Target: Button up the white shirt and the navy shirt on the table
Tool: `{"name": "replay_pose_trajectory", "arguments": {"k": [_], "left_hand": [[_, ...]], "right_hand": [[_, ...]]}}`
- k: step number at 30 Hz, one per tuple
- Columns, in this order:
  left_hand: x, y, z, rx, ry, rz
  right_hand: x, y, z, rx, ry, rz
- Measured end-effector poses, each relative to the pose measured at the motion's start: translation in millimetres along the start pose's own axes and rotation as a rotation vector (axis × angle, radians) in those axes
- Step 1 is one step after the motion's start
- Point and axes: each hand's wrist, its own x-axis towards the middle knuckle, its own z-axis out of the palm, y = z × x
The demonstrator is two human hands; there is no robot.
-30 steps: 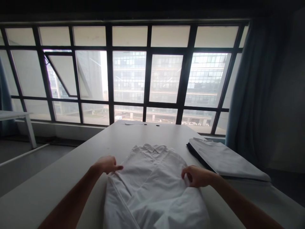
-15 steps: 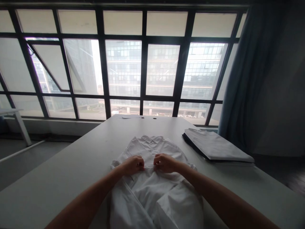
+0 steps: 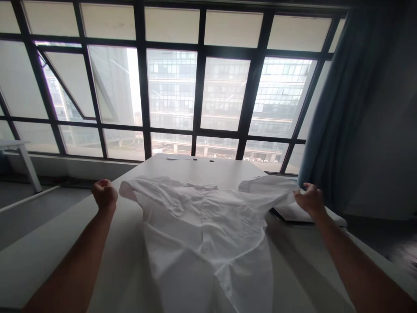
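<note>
A white button-up shirt (image 3: 202,226) is stretched wide above the white table (image 3: 48,252), its front and collar toward the window. My left hand (image 3: 104,194) is closed on the end of the shirt's left sleeve. My right hand (image 3: 309,201) is closed on the end of the right sleeve, pulling it out to the right. Both arms are spread far apart, and the shirt's lower part hangs toward me.
A folded stack of white cloth (image 3: 309,213) lies on the table's right side, partly behind the raised sleeve. A large grid window (image 3: 198,87) fills the background, with a blue curtain (image 3: 339,121) at the right. Another white table (image 3: 13,145) stands at far left.
My hands went from the shirt's sides to its middle, then swung wide apart, each taking a sleeve end. The shirt rose off the table and opened out flat.
</note>
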Motion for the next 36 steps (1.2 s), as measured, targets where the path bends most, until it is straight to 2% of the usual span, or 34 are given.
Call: {"name": "replay_pose_trajectory", "arguments": {"k": [1, 2, 3, 4, 6, 8, 9, 10, 12, 16, 18, 20, 22, 24, 26, 28, 30, 31, 33, 36], "left_hand": [[-9, 9, 2.5, 0.015, 0.027, 0.041], [-24, 20, 7.4, 0.013, 0.011, 0.093], [-43, 32, 14.2, 0.001, -0.121, 0.233], [-64, 44, 21.9, -0.008, -0.367, 0.382], [-108, 61, 36.3, 0.061, -0.9, 0.576], [-142, 67, 44.6, 0.172, -1.268, 0.678], [-151, 66, 46.0, 0.231, -1.387, 0.701], [-156, 64, 45.8, 0.288, -1.467, 0.705], [-152, 56, 42.6, 0.394, -1.549, 0.664], [-128, 52, 35.2, 0.538, -1.625, 0.552], [-125, 58, 32.1, 0.591, -1.658, 0.537], [-129, 70, 28.0, 0.637, -1.675, 0.575], [-138, 85, 24.5, 0.601, -1.707, 0.661], [-147, 96, 24.9, 0.49, -1.785, 0.739], [-156, 99, 30.8, 0.415, -1.795, 0.798], [-164, 91, 39.0, 0.441, -1.675, 0.845], [-171, 78, 43.5, 0.496, -1.556, 0.847], [-173, 72, 43.4, 0.51, -1.548, 0.832], [-173, 66, 41.1, 0.491, -1.594, 0.829], [-165, 71, 49.3, 0.425, -1.619, 0.804]], "right_hand": [[-14, -11, 6, -0.037, 0.015, -0.037], [-31, -28, 13, -0.033, -0.056, -0.146], [-50, -48, 19, -0.015, -0.143, -0.258], [-70, -71, 26, 0.027, -0.264, -0.369], [-108, -115, 35, 0.12, -0.674, -0.546], [-138, -146, 39, 0.138, -1.138, -0.568], [-148, -155, 39, 0.104, -1.336, -0.557], [-155, -159, 37, 0.052, -1.493, -0.531], [-160, -154, 28, -0.094, -1.69, -0.466], [-152, -116, -8, -0.322, -1.897, -0.29], [-147, -98, -31, -0.396, -2.03, -0.122], [-142, -91, -47, -0.507, -2.11, 0.07], [-134, -98, -51, -0.579, -2.069, 0.14], [-123, -116, -37, -0.566, -1.91, 0.008], [-110, -139, -8, -0.529, -1.653, -0.246], [-98, -157, 31, -0.526, -1.295, -0.465], [-89, -165, 73, -0.518, -1.034, -0.578], [-85, -165, 93, -0.507, -0.958, -0.598], [-78, -161, 130, -0.457, -0.905, -0.581], [-69, -156, 180, -0.334, -0.892, -0.397]]}}
